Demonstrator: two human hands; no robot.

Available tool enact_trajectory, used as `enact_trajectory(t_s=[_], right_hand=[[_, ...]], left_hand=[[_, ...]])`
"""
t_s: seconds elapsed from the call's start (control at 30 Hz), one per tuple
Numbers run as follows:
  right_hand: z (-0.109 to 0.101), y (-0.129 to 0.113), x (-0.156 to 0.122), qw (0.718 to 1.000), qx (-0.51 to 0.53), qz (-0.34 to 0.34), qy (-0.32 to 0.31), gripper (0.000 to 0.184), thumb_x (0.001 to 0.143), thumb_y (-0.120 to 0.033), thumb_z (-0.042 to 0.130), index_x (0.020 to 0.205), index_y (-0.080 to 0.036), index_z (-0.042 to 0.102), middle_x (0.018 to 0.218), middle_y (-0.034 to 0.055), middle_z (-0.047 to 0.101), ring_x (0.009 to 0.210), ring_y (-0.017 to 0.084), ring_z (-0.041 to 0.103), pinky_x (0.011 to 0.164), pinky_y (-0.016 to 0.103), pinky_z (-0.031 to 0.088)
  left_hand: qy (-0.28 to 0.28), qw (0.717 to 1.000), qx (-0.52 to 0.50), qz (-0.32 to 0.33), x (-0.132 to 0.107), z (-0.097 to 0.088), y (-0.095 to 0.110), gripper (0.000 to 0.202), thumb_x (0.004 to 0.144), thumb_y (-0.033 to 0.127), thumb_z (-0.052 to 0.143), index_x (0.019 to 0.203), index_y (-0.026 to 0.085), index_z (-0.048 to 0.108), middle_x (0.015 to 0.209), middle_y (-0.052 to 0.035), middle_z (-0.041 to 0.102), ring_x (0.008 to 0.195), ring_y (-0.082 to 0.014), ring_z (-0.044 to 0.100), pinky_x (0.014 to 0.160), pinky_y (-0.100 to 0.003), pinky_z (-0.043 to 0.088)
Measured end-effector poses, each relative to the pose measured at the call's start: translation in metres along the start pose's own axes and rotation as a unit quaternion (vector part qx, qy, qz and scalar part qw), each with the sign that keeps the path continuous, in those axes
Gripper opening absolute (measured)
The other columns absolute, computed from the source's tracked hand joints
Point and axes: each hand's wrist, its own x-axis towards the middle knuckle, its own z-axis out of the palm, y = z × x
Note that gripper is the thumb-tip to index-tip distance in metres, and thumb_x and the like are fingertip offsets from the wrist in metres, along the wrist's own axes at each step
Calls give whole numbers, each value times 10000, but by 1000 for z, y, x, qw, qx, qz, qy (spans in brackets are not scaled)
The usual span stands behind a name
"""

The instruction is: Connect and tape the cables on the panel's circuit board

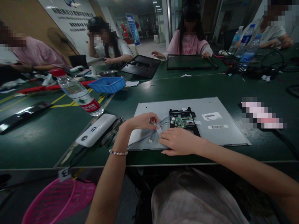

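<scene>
A grey metal panel (217,137) lies flat on the green table in front of me, with a small green circuit board (183,119) in a black frame near its middle. Thin cables (149,137) run from the board toward the panel's near left corner. My left hand (142,121), a bead bracelet on its wrist, is closed in a pinch on a small white piece of tape or connector at the cables. My right hand (179,141) rests on the panel just right of that spot, fingers curled and pressing on the cables.
A water bottle (78,93), a white power bank (95,130) and glasses (112,132) lie to my left. A blue bin (107,84) stands farther back. Several people work at other panels across the table. A pink basket (56,202) sits below the table's near edge.
</scene>
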Motion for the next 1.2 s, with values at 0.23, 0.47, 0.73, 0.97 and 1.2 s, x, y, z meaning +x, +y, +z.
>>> enact_trajectory(t_s=[0.23, 0.47, 0.73, 0.97, 1.2], right_hand=[[3, -3, -2, 1000, -5, -2, 0, 432, 942, -423, 415, 1099, -73, 613, 1156, 224, 633, 1053, 276, 603, 894, 406, 441], [-1, -3, -2, 1000, 0, -7, -18, 398, 946, -406, 405, 1054, -92, 624, 1048, 182, 664, 998, 261, 611, 847, 382, 447], [-4, -3, -5, 1000, 23, -1, -2, 326, 933, -364, 450, 1032, -112, 632, 1006, 158, 675, 936, 235, 618, 809, 359, 444], [-6, 1, -8, 999, 46, 14, 18, 290, 938, -303, 448, 1089, -136, 631, 996, 126, 701, 915, 220, 628, 809, 341, 449], [-17, 17, -20, 982, 96, 113, 120, 316, 946, -272, 440, 1191, -180, 616, 1133, 92, 687, 1007, 203, 637, 860, 335, 481]], left_hand=[[-2, 1000, -5, -23, -1, -1, 6, 358, 659, 438, 665, 893, 171, 619, 879, -38, 623, 804, -178, 572, 725, -270, 443], [-2, 999, 25, -25, 0, 1, 5, 442, 624, 494, 681, 909, 164, 604, 888, -31, 612, 813, -178, 557, 716, -263, 430], [13, 999, 42, -20, 2, 4, 3, 431, 646, 520, 672, 876, 163, 601, 833, -25, 596, 757, -171, 545, 672, -265, 418], [24, 998, 53, 22, 0, -1, 3, 360, 794, 515, 557, 880, 168, 608, 807, -21, 596, 727, -152, 545, 661, -254, 415], [135, 989, 59, 31, -4, -11, -7, 359, 884, 476, 461, 1030, 173, 587, 883, -36, 599, 780, -148, 562, 719, -261, 445]])
